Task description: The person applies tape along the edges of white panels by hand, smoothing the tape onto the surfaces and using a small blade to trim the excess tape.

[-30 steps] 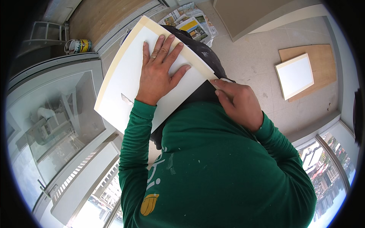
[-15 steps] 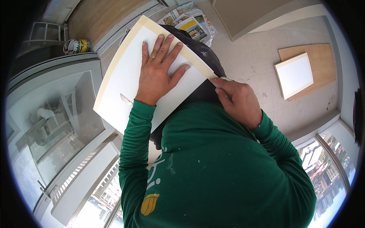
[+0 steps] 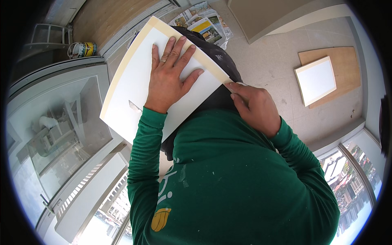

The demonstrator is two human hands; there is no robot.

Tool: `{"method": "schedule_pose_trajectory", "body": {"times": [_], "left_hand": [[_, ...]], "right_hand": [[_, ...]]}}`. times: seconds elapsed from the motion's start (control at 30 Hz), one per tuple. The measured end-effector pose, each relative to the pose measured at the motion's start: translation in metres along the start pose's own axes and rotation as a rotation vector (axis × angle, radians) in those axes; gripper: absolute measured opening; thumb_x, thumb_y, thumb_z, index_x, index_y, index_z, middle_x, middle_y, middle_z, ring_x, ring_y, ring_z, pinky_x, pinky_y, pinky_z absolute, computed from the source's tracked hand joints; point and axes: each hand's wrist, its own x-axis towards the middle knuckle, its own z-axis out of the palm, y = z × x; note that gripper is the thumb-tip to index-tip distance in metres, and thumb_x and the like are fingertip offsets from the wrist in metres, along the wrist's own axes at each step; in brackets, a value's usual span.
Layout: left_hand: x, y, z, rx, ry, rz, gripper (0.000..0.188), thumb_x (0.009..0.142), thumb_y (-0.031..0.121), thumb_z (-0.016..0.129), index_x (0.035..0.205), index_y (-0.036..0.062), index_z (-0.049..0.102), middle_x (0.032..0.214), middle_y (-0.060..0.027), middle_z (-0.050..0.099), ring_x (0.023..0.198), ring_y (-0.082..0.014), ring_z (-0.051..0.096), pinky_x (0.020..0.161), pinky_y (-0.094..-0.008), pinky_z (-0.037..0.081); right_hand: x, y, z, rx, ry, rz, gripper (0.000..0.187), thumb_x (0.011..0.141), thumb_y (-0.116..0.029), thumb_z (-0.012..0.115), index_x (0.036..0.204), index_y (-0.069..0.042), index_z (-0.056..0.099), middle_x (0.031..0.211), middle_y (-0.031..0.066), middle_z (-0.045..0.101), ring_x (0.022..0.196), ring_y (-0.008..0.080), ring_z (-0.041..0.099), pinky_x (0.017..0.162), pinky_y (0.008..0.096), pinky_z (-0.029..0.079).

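A white flat panel [image 3: 126, 87] lies tilted across my dark-trousered lap, with cream tape strips [image 3: 204, 61] along its far and left edges. My left hand [image 3: 169, 75] rests flat on it, fingers spread, pressing near the taped far edge. At the panel's right corner, my right hand [image 3: 257, 106] is closed with thumb and forefinger together, touching the end of the tape strip. A small whitish thing [image 3: 242, 84] shows behind its fingers; its kind is hidden. Beside my left wrist, a small greyish wedge-shaped mark [image 3: 134, 106] shows on the panel.
A second white panel with taped edges [image 3: 316, 81] lies on a brown board [image 3: 349, 73] on the tiled floor at right. Newspapers [image 3: 210, 26] are spread ahead. A paint bucket [image 3: 83, 50] stands at far left, near a glazed door [image 3: 65, 118]. A large beige panel [image 3: 277, 16] stands at far right.
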Motion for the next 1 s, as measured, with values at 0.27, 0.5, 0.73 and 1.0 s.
{"method": "schedule_pose_trajectory", "body": {"times": [0.27, 0.5, 0.73, 1.0], "left_hand": [[0.0001, -0.0001, 0.0001, -0.004, 0.0, -0.002, 0.063, 0.096, 0.041, 0.082, 0.152, 0.0172, 0.067, 0.167, -0.0113, 0.054, 0.159, -0.0329, 0.043, 0.133, -0.0634, 0.018], [0.0, 0.0004, 0.0003, 0.001, 0.002, 0.0, 0.062, 0.096, 0.041, 0.082, 0.152, 0.017, 0.067, 0.167, -0.0114, 0.054, 0.16, -0.0329, 0.043, 0.133, -0.0633, 0.018], [0.0007, 0.0005, -0.0004, -0.014, 0.003, 0.001, 0.063, 0.096, 0.04, 0.082, 0.152, 0.0159, 0.066, 0.167, -0.012, 0.054, 0.159, -0.0339, 0.044, 0.133, -0.0632, 0.017], [0.0001, 0.0008, -0.0005, -0.005, 0.003, 0.002, 0.062, 0.097, 0.041, 0.081, 0.152, 0.0159, 0.066, 0.166, -0.012, 0.054, 0.159, -0.0344, 0.044, 0.134, -0.0624, 0.017]], "right_hand": [[0.0007, 0.0024, 0.0016, 0.016, 0.001, 0.003, 0.03, 0.094, -0.006, 0.069, 0.122, -0.001, 0.08, 0.115, 0.0211, 0.08, 0.087, 0.0401, 0.079, 0.084, 0.0449, 0.064], [-0.0005, 0.0003, -0.001, 0.022, -0.007, -0.003, 0.03, 0.094, -0.006, 0.068, 0.122, -0.001, 0.079, 0.117, 0.0216, 0.079, 0.087, 0.0409, 0.078, 0.085, 0.0456, 0.064], [-0.001, -0.002, -0.0026, 0.029, -0.001, -0.013, 0.03, 0.094, -0.006, 0.068, 0.122, -0.001, 0.079, 0.115, 0.0221, 0.08, 0.085, 0.0409, 0.078, 0.084, 0.0456, 0.064], [-0.0015, 0.0047, 0.0019, 0.024, 0.011, -0.018, 0.03, 0.094, -0.006, 0.07, 0.122, -0.002, 0.079, 0.117, 0.0221, 0.079, 0.088, 0.0412, 0.079, 0.086, 0.0456, 0.064]]}}
